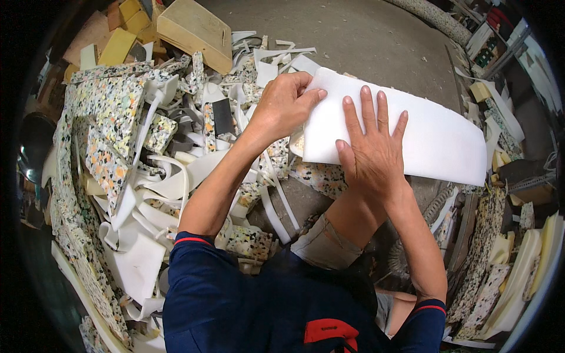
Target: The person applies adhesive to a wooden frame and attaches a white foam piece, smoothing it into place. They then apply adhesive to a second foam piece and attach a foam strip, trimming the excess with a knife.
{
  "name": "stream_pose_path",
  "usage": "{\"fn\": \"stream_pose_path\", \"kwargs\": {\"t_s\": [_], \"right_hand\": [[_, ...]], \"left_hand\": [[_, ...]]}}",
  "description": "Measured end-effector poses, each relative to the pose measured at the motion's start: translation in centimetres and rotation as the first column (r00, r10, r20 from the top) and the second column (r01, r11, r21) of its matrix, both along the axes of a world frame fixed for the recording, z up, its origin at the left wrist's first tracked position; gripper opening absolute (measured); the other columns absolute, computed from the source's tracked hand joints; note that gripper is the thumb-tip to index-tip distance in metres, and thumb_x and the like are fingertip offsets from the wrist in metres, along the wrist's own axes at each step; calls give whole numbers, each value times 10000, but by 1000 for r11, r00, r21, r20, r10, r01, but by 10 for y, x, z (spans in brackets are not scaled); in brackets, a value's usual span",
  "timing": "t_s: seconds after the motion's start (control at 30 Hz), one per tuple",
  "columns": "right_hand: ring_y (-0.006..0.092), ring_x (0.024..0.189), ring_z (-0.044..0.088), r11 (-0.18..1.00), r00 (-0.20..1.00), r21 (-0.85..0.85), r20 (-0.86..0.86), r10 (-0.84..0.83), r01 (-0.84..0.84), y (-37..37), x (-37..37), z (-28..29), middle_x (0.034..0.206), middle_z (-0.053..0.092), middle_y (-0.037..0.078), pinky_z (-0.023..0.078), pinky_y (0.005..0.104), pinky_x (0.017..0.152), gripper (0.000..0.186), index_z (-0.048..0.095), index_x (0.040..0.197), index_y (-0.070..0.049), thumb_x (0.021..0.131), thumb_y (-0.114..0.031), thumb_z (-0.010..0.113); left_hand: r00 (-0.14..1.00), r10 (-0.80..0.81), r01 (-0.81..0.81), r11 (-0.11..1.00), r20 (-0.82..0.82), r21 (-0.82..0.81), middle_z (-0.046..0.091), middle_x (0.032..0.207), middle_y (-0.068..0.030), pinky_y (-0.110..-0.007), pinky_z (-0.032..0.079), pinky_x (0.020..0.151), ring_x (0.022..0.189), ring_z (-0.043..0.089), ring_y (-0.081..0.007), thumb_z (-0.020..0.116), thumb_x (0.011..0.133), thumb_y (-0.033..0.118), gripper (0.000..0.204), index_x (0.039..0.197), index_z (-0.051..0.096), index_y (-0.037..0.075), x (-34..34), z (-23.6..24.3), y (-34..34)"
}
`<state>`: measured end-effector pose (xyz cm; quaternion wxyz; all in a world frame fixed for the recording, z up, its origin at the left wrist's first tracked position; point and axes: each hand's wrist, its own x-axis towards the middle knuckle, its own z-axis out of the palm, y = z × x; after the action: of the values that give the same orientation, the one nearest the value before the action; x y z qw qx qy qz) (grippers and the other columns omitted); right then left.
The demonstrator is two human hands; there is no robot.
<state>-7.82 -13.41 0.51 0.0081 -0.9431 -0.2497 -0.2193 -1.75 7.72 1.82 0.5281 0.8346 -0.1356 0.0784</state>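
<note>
A long white foam sheet point(441, 141) with a rounded right end lies across the upper middle, in front of me. My left hand point(282, 103) pinches its upper left edge between thumb and fingers. My right hand point(371, 150) rests flat on the sheet, fingers spread, just right of my left hand. A cream-coloured piece point(297, 143) shows under the sheet's left edge; what else supports it is hidden. My bare leg point(347, 215) is bent below it.
Heaped white and speckled foam scraps point(118, 135) fill the left side. Yellow and cream blocks point(194, 32) stand at upper left. Concrete floor point(365, 35) stretches beyond. Stacked foam strips point(527, 259), a coiled hose point(438, 206) and a metal frame point(499, 50) are at the right.
</note>
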Motion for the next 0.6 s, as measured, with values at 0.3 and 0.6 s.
{"fn": "stream_pose_path", "kwargs": {"t_s": [0.3,0.6], "right_hand": [[545,1466,264,999,999,19,22,44,-44,13,-2,-1,1586,320,299,187,842,1046,657,454,1506,-43,953,-391,526],[542,1451,284,998,998,29,22,62,-62,18,-4,1,1577,338,280,217,846,1014,669,477,1496,-66,921,-391,587]], "left_hand": [[1000,-7,7,999,11,-51,611,618,-125,-372,440,564,587,548,-156,695,903,202,288,820,677,-73,6,-14,1],[995,-73,64,988,-64,-138,667,672,-98,-334,471,583,631,587,-128,706,908,218,287,860,711,-65,15,-19,7]]}}
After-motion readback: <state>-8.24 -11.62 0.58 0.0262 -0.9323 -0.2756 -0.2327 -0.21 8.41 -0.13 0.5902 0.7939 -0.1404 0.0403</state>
